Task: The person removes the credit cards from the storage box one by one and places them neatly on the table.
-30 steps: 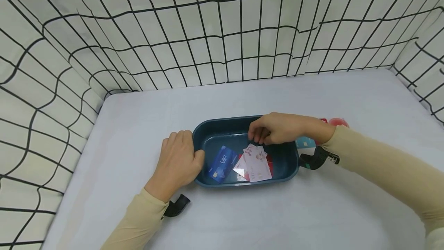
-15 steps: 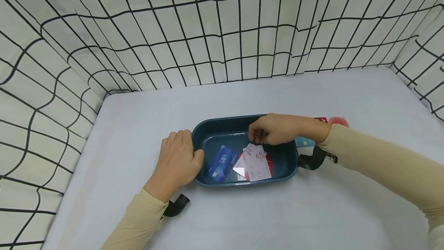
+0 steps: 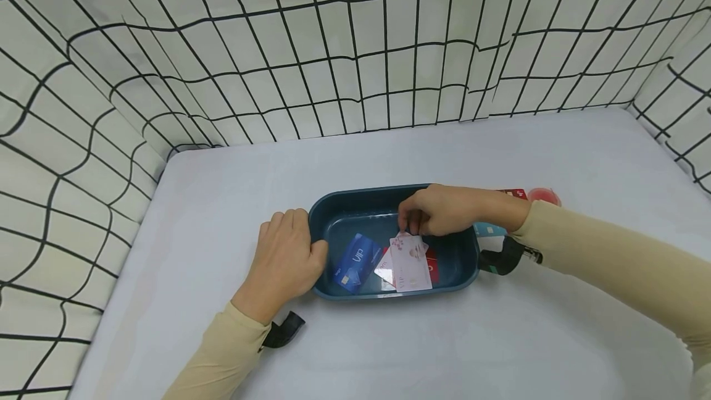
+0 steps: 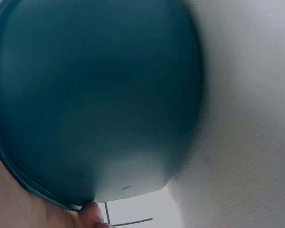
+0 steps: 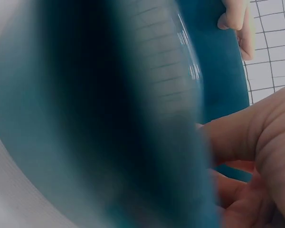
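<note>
A dark teal plastic tray [image 3: 355, 204] sits on the white table. My left hand [image 3: 286, 258] grips its left rim, and the tray's outer wall [image 4: 95, 95] fills most of the left wrist view. Inside the tray, my right hand [image 3: 439, 210] pinches the top edge of a pale pink card [image 3: 411, 264] with curled fingers. That card lies over another pale card [image 3: 384, 266] and a red card [image 3: 432, 267]. To their left is a blue VIP card [image 3: 358, 262]. In the right wrist view the tray wall hides the right fingertips.
Beyond the tray's right end, partly behind the right forearm, lie a light blue card [image 3: 489, 229], a red card [image 3: 515, 193] and a round pink object [image 3: 544, 196]. A black wire grid [image 3: 361, 48] with white behind it borders the table's back and sides.
The pale pink card has turned slightly, its lower end shifting left, and my right fingertips now meet its top edge. My left hand stays on the rim.
</note>
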Demonstrator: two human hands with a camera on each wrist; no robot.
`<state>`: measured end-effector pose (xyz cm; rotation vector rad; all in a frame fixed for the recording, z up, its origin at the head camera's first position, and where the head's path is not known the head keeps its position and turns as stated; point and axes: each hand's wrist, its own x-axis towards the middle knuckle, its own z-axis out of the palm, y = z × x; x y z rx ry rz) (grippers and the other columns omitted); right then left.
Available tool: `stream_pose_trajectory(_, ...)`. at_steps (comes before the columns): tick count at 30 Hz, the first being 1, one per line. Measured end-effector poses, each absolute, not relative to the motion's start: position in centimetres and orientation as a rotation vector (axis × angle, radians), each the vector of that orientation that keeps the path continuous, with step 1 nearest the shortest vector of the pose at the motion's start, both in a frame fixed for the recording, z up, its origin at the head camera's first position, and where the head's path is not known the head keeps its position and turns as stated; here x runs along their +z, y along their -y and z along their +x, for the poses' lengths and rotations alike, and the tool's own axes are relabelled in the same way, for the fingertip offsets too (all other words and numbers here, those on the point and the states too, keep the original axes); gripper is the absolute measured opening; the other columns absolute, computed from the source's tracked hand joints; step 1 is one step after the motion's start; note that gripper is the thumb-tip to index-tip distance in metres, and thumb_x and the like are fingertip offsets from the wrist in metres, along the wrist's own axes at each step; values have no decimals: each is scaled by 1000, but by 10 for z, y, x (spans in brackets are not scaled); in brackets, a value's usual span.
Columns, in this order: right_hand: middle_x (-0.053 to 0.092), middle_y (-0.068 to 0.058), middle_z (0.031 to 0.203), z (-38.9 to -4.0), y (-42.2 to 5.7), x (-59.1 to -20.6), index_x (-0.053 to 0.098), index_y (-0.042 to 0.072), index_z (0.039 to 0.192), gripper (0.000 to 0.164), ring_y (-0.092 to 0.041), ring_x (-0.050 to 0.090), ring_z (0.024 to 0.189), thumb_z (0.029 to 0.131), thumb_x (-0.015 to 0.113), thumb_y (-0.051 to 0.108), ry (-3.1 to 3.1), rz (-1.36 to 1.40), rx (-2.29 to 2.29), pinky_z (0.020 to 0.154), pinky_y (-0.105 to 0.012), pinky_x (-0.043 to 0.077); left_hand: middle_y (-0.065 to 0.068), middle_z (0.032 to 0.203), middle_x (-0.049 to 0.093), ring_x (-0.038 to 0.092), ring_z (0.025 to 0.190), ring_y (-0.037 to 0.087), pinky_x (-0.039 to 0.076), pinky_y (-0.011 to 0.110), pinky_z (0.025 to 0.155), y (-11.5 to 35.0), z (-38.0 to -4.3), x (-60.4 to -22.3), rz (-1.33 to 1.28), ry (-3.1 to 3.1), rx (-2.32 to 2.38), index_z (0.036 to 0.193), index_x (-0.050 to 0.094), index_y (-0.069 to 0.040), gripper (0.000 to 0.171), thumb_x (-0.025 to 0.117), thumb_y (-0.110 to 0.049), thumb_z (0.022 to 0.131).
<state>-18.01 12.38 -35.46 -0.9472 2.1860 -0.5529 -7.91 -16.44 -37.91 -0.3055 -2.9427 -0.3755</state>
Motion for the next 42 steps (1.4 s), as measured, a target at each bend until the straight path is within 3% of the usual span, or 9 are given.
stream_pose_trajectory(15,69,-5,98,-178,-121,-355,68,11,119,34,-14,61,86,90,57,-1,-2197,-966,-500,76,-25,51,8,72,41,35,70,26,27,35,69,165,-79,-379,-301,2955,-371,80,44,-5,14,51,-18,83)
stream_pose_trajectory(28,74,-2,100,-182,-121,-360,74,14,107,17,-13,63,85,97,61,14,-2160,-940,-667,79,-26,55,9,73,40,36,72,27,27,36,71,165,-79,-379,-286,2972,-372,82,44,-5,14,51,-18,84)
stream_pose_trajectory(35,73,0,96,-181,-119,-360,74,16,105,13,-13,65,82,92,72,20,-2099,-861,-736,77,-26,56,8,73,40,35,71,26,26,35,69,165,-79,-379,-297,2956,-375,81,44,-5,14,52,-17,83)
stream_pose_trajectory(42,71,-4,98,-179,-118,-363,71,14,107,23,-18,66,87,86,80,20,-1996,-784,-853,80,-30,60,8,72,41,35,70,26,26,35,69,165,-79,-379,-301,2947,-375,81,45,-5,14,51,-17,83)
